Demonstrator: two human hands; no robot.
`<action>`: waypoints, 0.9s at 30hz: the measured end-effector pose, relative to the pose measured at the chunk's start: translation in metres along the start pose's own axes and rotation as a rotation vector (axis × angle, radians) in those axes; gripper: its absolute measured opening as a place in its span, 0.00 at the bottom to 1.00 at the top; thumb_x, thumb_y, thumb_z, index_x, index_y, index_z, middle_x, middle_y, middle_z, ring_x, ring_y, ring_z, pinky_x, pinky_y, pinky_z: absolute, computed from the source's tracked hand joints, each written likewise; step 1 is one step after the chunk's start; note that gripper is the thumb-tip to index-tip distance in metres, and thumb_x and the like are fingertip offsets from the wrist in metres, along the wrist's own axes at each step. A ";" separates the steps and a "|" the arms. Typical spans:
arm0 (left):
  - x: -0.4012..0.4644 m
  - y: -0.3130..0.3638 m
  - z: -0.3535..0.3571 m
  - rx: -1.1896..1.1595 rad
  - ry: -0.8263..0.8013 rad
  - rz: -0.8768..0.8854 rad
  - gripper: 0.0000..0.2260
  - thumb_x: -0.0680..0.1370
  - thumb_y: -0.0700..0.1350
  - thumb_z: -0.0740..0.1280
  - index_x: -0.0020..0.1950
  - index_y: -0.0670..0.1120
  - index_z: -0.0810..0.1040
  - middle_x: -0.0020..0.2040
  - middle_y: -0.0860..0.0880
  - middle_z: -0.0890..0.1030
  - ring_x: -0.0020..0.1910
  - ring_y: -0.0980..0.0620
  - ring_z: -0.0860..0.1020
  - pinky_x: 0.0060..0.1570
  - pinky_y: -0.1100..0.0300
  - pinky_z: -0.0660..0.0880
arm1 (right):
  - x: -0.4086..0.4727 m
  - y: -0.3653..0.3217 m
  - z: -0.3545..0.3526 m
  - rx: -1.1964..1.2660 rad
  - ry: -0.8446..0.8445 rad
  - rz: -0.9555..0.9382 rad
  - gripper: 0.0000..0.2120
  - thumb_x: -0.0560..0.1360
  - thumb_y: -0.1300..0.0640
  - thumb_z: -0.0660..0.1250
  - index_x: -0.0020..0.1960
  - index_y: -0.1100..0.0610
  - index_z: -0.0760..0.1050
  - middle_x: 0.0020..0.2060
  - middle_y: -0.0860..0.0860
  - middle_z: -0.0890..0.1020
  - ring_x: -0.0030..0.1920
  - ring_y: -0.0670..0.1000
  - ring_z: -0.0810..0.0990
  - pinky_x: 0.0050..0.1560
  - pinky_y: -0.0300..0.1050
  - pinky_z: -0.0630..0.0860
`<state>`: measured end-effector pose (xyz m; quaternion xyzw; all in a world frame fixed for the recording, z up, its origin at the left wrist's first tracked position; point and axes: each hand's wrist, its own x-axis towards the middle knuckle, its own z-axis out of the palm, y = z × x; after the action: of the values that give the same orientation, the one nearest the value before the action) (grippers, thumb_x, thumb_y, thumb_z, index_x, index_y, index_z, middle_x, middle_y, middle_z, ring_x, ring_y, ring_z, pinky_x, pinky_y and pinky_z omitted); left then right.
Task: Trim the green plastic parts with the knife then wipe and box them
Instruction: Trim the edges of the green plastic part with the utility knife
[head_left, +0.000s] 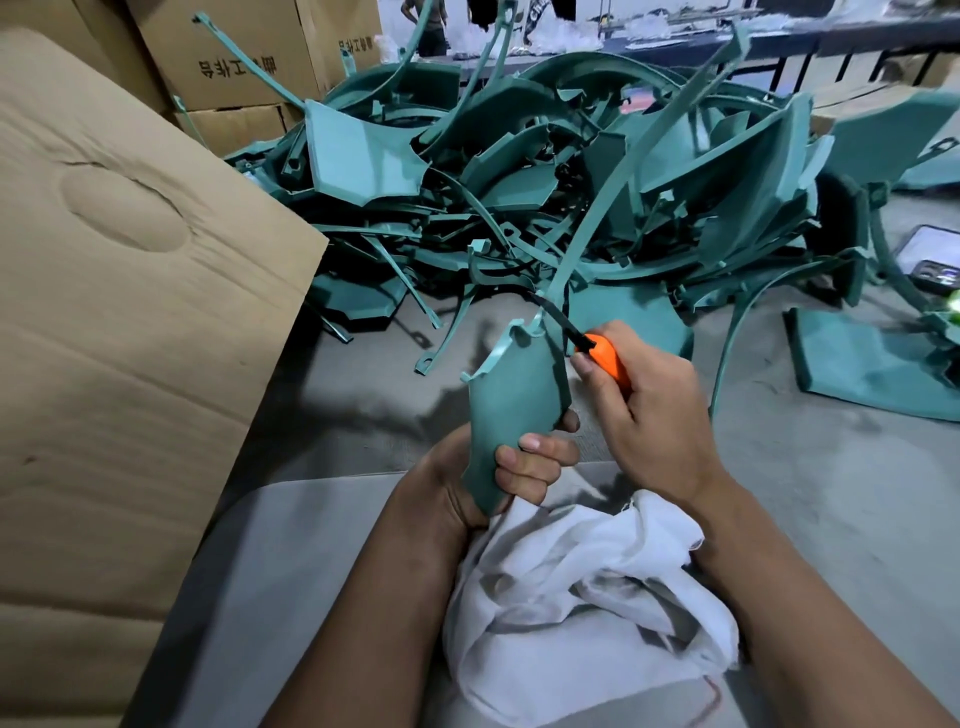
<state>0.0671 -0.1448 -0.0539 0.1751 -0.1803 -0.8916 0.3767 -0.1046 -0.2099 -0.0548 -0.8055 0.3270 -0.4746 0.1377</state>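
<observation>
Grey floor, untrimmed pile (545, 171) upper centre. Your left hand (514, 467) grips the green part (511, 400) upright at centre, exposing its edge; right hand (644, 410) clenches the knife (597, 353), blade there.

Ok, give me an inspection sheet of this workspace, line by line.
Surface: grey floor, dusty, with shadows.
Job's things: green plastic part held upright; knife with orange handle, its black blade at the part's top edge; white cloth bunched in the lap; cardboard box flap at left.
Clutter: large pile of green parts ahead; a dark tray-like item at far right, contents unclear.
Grippers: left hand grips the part's lower end; right hand grips the knife handle.
Cables: nothing seen.
Surroundings: stacked printed cartons behind; a long table and standing people at the back.
</observation>
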 end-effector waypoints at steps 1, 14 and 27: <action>0.000 0.000 0.000 -0.013 0.004 -0.001 0.19 0.67 0.33 0.79 0.52 0.36 0.73 0.32 0.47 0.70 0.23 0.58 0.61 0.22 0.66 0.59 | 0.000 0.000 0.000 0.007 -0.016 -0.004 0.11 0.84 0.47 0.61 0.51 0.54 0.74 0.31 0.44 0.74 0.32 0.47 0.73 0.34 0.48 0.69; -0.010 0.007 0.003 0.152 0.329 0.209 0.02 0.80 0.41 0.61 0.48 0.43 0.71 0.28 0.51 0.66 0.17 0.59 0.67 0.18 0.68 0.58 | -0.003 -0.002 -0.006 0.077 0.052 -0.002 0.13 0.85 0.51 0.62 0.43 0.54 0.70 0.28 0.46 0.68 0.28 0.49 0.68 0.31 0.44 0.63; -0.002 0.003 0.021 0.298 0.695 0.336 0.19 0.84 0.60 0.56 0.41 0.48 0.67 0.24 0.52 0.62 0.14 0.60 0.61 0.15 0.71 0.54 | -0.005 0.001 0.000 -0.145 0.066 0.007 0.15 0.84 0.45 0.60 0.47 0.55 0.73 0.29 0.47 0.73 0.33 0.51 0.70 0.32 0.46 0.61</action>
<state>0.0607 -0.1411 -0.0339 0.4866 -0.1955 -0.6695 0.5261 -0.1061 -0.2073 -0.0584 -0.7962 0.3677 -0.4753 0.0698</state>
